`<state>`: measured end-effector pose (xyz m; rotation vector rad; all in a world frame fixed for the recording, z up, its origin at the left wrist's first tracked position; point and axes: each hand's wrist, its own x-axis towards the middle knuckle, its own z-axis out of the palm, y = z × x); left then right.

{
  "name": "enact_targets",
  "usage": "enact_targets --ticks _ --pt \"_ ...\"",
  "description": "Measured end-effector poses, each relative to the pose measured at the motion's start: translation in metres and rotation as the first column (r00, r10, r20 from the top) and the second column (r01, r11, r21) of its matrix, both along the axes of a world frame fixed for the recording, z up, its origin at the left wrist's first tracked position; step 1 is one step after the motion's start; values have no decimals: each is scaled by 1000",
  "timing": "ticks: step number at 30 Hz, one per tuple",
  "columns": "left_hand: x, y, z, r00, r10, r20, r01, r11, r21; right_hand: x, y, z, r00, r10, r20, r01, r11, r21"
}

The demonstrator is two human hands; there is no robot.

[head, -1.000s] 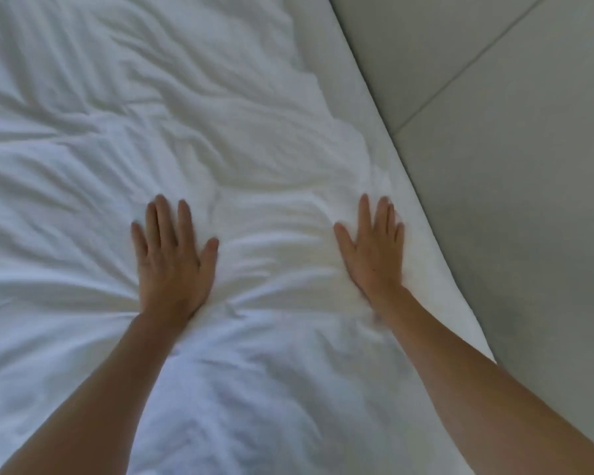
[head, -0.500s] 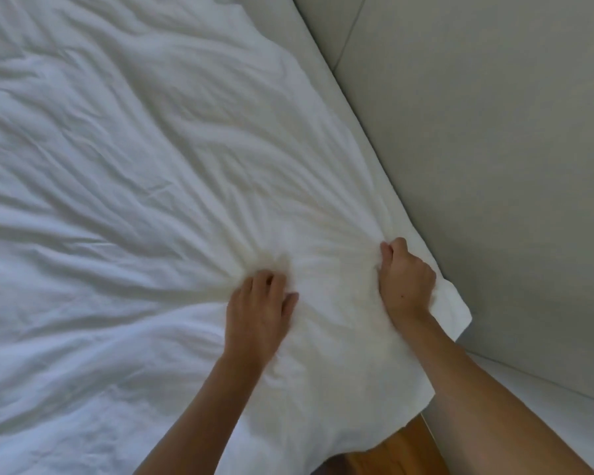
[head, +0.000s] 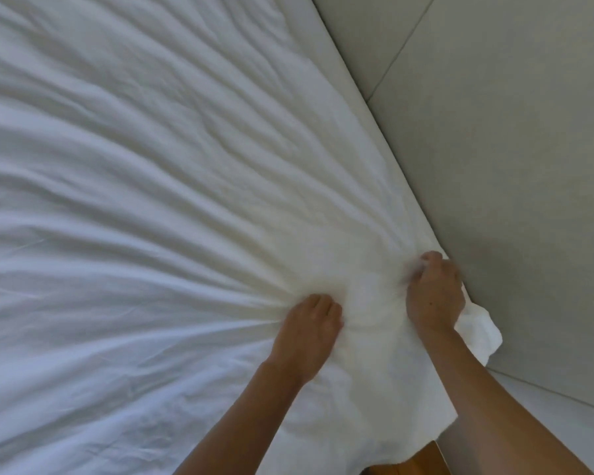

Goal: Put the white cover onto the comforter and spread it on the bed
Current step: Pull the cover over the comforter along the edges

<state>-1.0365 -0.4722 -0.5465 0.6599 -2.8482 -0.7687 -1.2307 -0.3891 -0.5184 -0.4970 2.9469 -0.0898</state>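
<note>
Wrinkled white cover (head: 151, 200) lies over the bed, soft creases fanning from its near right corner. Left hand (head: 306, 332) bunches fabric in curled fingers; right hand (head: 434, 293) grips it beside the grey padded wall (head: 511, 166).

A pale grey-beige padded wall panel (head: 515, 186) fills the picture from one o'clock down to four o'clock, its surface matte and finely textured. A thin recessed seam (head: 400, 51) runs slantwise across it toward one o'clock, splitting it into sections. At five o'clock lies a smooth off-white ledge (head: 559, 423) along the panel's foot. At six o'clock shows a small patch of warm orange-brown wooden floor (head: 422, 462). Light is soft and even.
</note>
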Motion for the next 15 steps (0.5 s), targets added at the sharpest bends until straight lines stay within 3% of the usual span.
enact_targets --ticks 2,4,7,9,11,15 --pt "16 -21 10 994 107 0 -107 993 50 23 -34 7 970 196 -142 -215 967 -136" --pt "46 -56 14 979 199 35 -201 979 29 64 -84 9 830 506 -235 -545 826 -146" --pt "89 -115 1 937 283 204 -276 959 -62 118 -155 -10 591 807 -16 -798 581 -157" --pt "112 -159 -3 896 308 320 -294 951 -93 142 -200 -20 491 859 142 -851 508 -131" --pt "124 -199 -4 848 338 407 -331 939 -92 146 -242 -29 524 823 221 -833 549 -71" --pt "134 -251 -11 814 363 453 -352 929 -114 121 -320 -45 561 809 174 -826 562 48"
